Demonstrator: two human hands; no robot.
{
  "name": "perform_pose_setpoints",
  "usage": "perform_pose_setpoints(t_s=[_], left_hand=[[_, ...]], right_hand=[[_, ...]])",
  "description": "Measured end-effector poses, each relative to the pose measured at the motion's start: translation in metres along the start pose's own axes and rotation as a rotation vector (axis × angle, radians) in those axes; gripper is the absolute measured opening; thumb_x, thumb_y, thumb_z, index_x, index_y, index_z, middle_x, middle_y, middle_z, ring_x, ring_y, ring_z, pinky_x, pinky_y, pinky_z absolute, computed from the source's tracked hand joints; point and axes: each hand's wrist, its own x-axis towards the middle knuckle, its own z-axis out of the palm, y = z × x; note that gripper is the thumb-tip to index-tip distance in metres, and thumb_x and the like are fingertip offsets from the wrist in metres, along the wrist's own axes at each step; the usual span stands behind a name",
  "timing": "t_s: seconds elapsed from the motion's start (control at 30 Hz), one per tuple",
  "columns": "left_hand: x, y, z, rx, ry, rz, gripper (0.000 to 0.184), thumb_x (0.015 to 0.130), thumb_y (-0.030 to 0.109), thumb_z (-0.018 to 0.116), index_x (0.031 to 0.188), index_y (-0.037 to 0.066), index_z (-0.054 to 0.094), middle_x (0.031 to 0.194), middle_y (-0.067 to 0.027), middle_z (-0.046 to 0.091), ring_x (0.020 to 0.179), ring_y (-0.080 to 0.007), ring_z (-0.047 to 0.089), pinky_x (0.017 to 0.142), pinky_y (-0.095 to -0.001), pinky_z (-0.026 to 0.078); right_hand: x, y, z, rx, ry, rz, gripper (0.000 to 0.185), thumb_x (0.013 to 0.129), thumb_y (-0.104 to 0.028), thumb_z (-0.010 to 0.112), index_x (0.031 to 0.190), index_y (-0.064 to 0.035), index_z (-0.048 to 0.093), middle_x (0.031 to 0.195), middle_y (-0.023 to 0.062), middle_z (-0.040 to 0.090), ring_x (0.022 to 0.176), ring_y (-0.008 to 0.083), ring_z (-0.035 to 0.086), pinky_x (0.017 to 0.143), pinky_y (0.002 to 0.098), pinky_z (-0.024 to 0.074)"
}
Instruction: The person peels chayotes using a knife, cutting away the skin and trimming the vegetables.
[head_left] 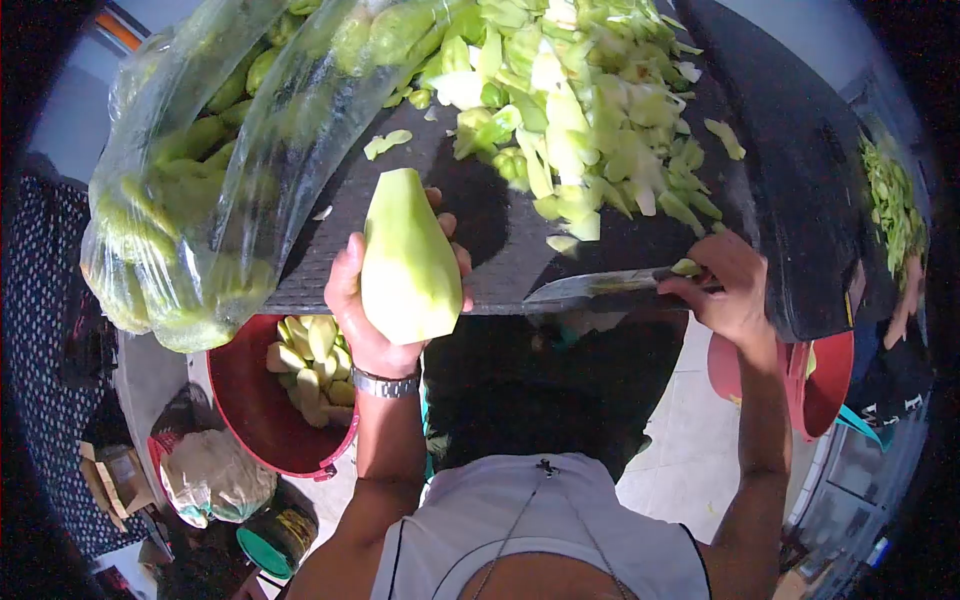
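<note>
Head view: from far off, I see the left hand (370, 342) bent round the peeled fruit (410, 260), with the thumb on one side and the fingertips on the other. It is open as wide as the fruit is fat. The fruit is pale green and shaped like a pear, with flat cut sides. It is held up over the near edge of the dark bench (500, 280).

The right hand (732, 285) is closed round the handle of a knife (600, 284). The blade points to the left, low by the same edge. I can't tell if it touches the bench. A small green bit sits by the right thumb.

A shiny watch (386, 385) is on the left wrist. Past the hands, a big messy heap of green peels (570, 110) lies on the bench. To the left is a clear plastic bag (190, 190) full of green fruits.

Down below the bench on the left, a red bucket (240, 410) has pale peeled pieces (320, 355) in it. Behind it sits a lumpy sack (220, 475). Low on the right is another red bucket (835, 385). At the far right I see more peels (890, 195), with what looks like someone else's hand (907, 300) near them.
</note>
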Motion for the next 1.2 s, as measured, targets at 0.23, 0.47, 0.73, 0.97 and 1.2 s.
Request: perform_pose_setpoints(t_s=[0.23,0.47,0.73,0.97,1.2], left_hand=[[0.007,0.003,0.001,0.018,0.078,-0.005,0.086,0.087,0.053,0.064,0.147,-0.004,0.039,0.121,-0.0223,0.061,0.088,-0.0394,0.067,0.061,-0.0544,0.06],[0.007,0.002,0.005,0.019,0.138,0.016,0.086,0.087,0.052,0.064,0.147,-0.004,0.038,0.119,-0.0226,0.06,0.09,-0.0403,0.068,0.063,-0.0555,0.061],[-0.002,0.003,0.0,0.009,0.113,0.049,0.085,0.087,0.052,0.064,0.146,-0.004,0.039,0.12,-0.0226,0.061,0.091,-0.0404,0.068,0.063,-0.0553,0.061],[-0.007,0.008,-0.003,0.039,0.129,0.07,0.087,0.088,0.053,0.062,0.146,-0.007,0.037,0.12,-0.0237,0.059,0.088,-0.0398,0.066,0.06,-0.0533,0.061],[-0.002,0.005,0.003,-0.009,0.138,-0.001,0.089,0.088,0.054,0.061,0.148,-0.007,0.034,0.121,-0.0239,0.059,0.092,-0.0405,0.065,0.062,-0.0549,0.061]], right_hand=[[0.045,0.056,0.036,-0.139,0.041,-0.068,0.039,0.068,-0.034,0.09,0.084,-0.0061,0.067,0.078,0.0112,0.065,0.068,0.0328,0.064,0.06,0.0419,0.051],[0.145,0.105,0.08,-0.241,0.128,-0.13,0.041,0.079,-0.042,0.083,0.093,-0.0057,0.07,0.087,0.0122,0.069,0.077,0.0316,0.068,0.068,0.0416,0.0532],[0.238,0.111,0.037,-0.307,0.012,0.045,0.044,0.092,-0.046,0.07,0.106,-0.0044,0.07,0.092,0.0141,0.071,0.081,0.0291,0.069,0.073,0.0407,0.054],[0.081,0.053,-0.005,-0.001,-0.203,-0.025,0.02,0.091,-0.018,0.069,0.106,-0.0052,0.07,0.102,0.0148,0.07,0.097,0.0372,0.066,0.084,0.0453,0.0533],[-0.017,0.002,-0.03,0.124,-0.368,0.097,0.003,0.08,-0.004,0.064,0.079,-0.001,0.066,0.083,0.0114,0.063,0.08,0.0315,0.061,0.071,0.039,0.0495]])
